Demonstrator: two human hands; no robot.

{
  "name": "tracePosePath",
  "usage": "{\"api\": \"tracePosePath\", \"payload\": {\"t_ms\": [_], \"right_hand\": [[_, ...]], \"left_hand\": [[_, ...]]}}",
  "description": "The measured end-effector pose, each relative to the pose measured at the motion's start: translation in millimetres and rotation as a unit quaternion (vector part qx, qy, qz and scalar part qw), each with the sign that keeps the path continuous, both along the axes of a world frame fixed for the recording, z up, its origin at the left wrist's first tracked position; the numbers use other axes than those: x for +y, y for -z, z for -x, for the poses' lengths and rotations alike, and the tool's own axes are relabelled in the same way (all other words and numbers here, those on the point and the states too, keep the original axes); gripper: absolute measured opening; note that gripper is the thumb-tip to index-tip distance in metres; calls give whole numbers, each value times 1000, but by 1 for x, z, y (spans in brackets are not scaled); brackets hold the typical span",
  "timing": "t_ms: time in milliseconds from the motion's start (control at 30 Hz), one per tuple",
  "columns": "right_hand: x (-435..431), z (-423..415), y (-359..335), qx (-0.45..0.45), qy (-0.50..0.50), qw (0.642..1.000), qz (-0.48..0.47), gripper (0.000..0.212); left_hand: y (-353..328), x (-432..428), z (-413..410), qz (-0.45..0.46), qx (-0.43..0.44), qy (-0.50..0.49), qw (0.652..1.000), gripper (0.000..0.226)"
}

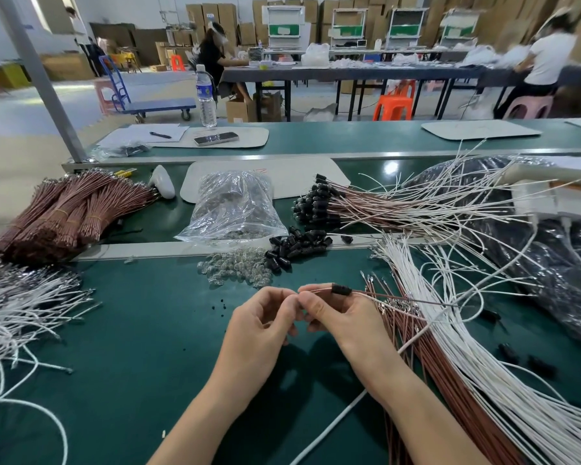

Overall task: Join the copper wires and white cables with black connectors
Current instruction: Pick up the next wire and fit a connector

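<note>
Centre of frame: left hand (262, 317) pinches the wire (399, 298) end, right hand (342, 317) grips it beside the connector (341, 290); a skewed push could kink the wire

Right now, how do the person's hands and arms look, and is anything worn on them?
Both the left hand and the right hand are bare: no gloves, rings or watch in view. The forearms are bare too, with no sleeve showing.
</note>
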State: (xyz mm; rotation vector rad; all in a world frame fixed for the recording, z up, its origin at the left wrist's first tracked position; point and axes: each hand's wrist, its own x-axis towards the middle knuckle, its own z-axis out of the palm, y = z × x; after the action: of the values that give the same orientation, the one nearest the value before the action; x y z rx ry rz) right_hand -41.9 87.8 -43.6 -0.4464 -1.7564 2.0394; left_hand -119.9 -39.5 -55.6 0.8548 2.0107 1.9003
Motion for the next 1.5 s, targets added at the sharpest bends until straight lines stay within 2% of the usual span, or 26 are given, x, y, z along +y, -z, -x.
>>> {"api": "tracePosePath", "payload": {"t_ms": [33,233,333,433,567,733,800,867,900,933,967,1000,1033,1100,1200,1367,1500], "right_hand": [[1,0,-1,-1,-2,1000,-2,6],[4,0,0,-10,9,1000,-17,9],[6,2,1,-9,50,998,30,7],[9,3,1,13,62,991,114,13],[13,2,1,25,56,984,167,17],[17,2,-2,34,56,972,226,12],[17,2,-2,37,48,968,243,11],[16,3,-3,36,42,965,258,11],[16,3,-3,32,39,964,261,11],[15,3,-3,28,37,965,258,11],[14,4,-3,23,34,967,253,11],[13,4,-3,19,30,968,246,12],[12,5,-2,17,25,970,240,13],[11,5,-1,16,16,974,227,14],[10,4,0,16,9,977,212,16],[9,3,0,13,7,980,199,17],[7,3,-1,12,4,983,185,17]], "left_hand": [[0,0,0,1,4,-3,1000,12],[1,-1,-1,24,22,-17,999,12],[2,-6,11,106,109,-95,984,8],[-3,-2,29,239,217,-159,933,17],[-9,16,51,426,298,-150,841,27],[-15,19,56,475,356,-148,791,23],[-18,14,54,423,374,-184,804,21],[-19,8,49,316,346,-201,860,16],[-19,6,43,244,286,-191,907,13],[-18,7,36,163,188,-165,954,12],[-17,8,27,84,77,-134,984,14],[-15,10,18,19,-16,-110,994,18],[-13,11,11,-20,-80,-93,992,22],[-7,12,4,-44,-130,-67,988,30],[-2,10,7,-56,-135,-28,989,33],[1,8,9,-115,-203,18,972,20],[0,7,6,-114,-199,33,973,18]]}}
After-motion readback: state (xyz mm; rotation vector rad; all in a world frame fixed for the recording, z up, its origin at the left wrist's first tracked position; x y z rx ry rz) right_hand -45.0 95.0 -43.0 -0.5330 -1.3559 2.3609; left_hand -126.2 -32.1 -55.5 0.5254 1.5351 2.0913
